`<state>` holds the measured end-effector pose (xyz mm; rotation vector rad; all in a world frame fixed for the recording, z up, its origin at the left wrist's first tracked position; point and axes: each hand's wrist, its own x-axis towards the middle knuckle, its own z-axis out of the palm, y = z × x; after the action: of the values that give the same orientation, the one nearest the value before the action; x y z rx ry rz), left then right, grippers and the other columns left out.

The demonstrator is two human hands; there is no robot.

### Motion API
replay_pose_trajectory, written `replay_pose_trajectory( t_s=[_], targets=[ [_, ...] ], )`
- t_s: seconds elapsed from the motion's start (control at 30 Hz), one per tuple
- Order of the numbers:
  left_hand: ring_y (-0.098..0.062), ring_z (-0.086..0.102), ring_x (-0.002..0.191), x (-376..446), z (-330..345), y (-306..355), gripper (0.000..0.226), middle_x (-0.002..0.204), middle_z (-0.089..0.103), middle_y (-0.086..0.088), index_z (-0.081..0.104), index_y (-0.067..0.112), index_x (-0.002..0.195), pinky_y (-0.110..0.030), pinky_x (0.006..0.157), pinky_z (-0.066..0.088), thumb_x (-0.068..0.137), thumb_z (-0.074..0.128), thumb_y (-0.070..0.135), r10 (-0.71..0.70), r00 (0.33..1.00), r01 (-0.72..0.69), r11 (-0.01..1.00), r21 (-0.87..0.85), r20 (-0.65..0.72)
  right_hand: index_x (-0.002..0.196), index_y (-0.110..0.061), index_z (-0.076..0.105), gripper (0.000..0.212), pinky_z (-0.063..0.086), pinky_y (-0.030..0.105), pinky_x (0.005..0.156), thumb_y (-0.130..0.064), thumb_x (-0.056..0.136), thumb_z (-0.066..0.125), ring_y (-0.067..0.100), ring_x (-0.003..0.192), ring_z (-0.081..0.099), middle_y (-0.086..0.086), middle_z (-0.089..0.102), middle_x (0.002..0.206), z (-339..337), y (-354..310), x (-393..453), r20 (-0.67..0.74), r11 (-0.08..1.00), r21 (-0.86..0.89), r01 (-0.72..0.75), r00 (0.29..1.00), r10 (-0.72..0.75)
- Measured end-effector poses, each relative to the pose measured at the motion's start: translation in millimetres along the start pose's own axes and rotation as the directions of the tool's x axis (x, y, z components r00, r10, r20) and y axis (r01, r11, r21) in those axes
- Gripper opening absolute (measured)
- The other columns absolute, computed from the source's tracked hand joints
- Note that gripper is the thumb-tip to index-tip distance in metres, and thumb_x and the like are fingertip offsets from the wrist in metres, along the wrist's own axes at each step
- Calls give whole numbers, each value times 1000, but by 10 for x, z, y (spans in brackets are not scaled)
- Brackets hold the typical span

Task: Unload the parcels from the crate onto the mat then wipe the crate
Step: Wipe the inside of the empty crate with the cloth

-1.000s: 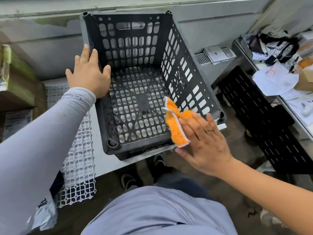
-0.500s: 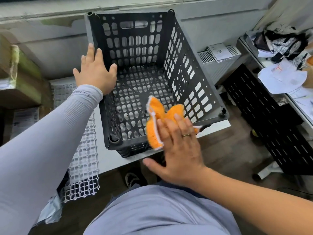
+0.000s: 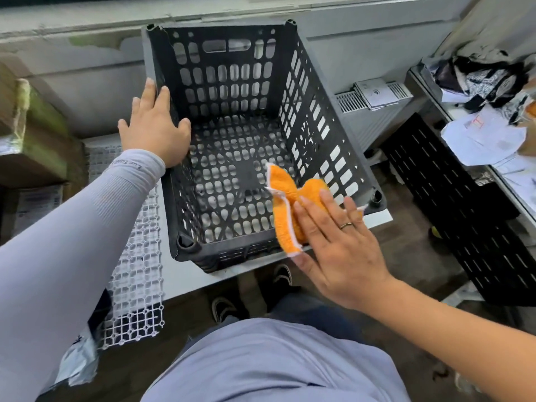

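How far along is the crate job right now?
Unloading looks done: the black crate holds no parcels. Wiping is in hand: the right hand presses an orange cloth on the near right rim while the left hand steadies the left wall. How much is wiped cannot be told.

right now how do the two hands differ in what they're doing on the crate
The left hand rests bare on the crate's left wall; the right hand presses an orange cloth against its near right rim. The left arm wears a grey sleeve; the right arm is bare, with a ring on one finger. Both hands have straight fingers, and both touch the same empty crate.
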<state>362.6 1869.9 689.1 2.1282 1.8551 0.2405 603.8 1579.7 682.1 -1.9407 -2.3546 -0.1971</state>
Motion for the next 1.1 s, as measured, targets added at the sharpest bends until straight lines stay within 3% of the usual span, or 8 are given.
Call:
replay_pose_trajectory(
  t_s=[0.23,0.47,0.6,0.73,0.77,0.83,0.93,1.1],
  targets=[
    [-27,7,159,-3,-1,-1,76,174,-3,4,15,21,165,-63,124,14,102,50,45,15,1000,-15,1000,-10,-2,143,-10,60,46,41,58,111,-20,99,55,36,139,50,7,61,144,-25,231,39,-86,994,104,20,996,-11],
    [-28,7,159,-8,4,-17,76,174,-2,4,16,22,165,-63,124,15,102,50,46,15,1000,-15,1000,-9,-10,148,-13,56,64,45,51,109,9,88,49,30,139,50,2,54,151,-74,311,153,8,906,389,167,983,-185],
    [-28,6,159,3,11,-23,74,174,-2,4,17,21,165,-64,124,13,102,48,44,14,1000,-15,1000,-21,-12,139,2,61,45,45,50,111,8,96,48,31,137,52,12,57,147,-224,336,140,-138,902,409,136,987,-86],
    [-29,7,159,6,19,-17,75,174,-1,4,18,22,165,-64,123,14,101,50,44,17,1000,-18,999,-30,-21,143,5,55,39,42,51,116,-12,109,42,38,135,51,18,54,148,-519,584,358,-403,965,249,-86,897,184],
    [-29,7,159,7,21,-17,75,174,-1,4,18,22,165,-64,123,14,101,51,45,16,1000,-17,999,-29,-22,146,0,53,42,37,52,119,-14,108,45,39,139,47,16,50,152,-550,659,413,-377,970,161,-181,897,230],
    [-30,7,159,7,19,-15,75,174,0,4,18,22,164,-64,123,14,101,52,45,16,1000,-17,999,-32,-23,154,-15,47,49,27,52,124,-29,107,45,39,150,32,11,32,166,-557,748,507,-43,929,98,-357,931,362],
    [-30,7,159,6,24,-17,76,174,0,4,18,22,164,-65,123,14,100,52,46,17,1000,-18,1000,-24,-25,162,-25,28,60,21,48,126,-48,108,39,32,158,12,4,-10,173,-461,814,643,485,846,139,-514,781,394],
    [-30,7,159,14,30,-25,78,174,0,2,18,21,164,-66,123,15,100,52,48,27,999,-26,999,23,-25,166,-17,5,78,13,46,128,-59,106,34,30,159,-2,0,-31,167,-325,890,912,535,871,67,-487,754,381]
  ],
)
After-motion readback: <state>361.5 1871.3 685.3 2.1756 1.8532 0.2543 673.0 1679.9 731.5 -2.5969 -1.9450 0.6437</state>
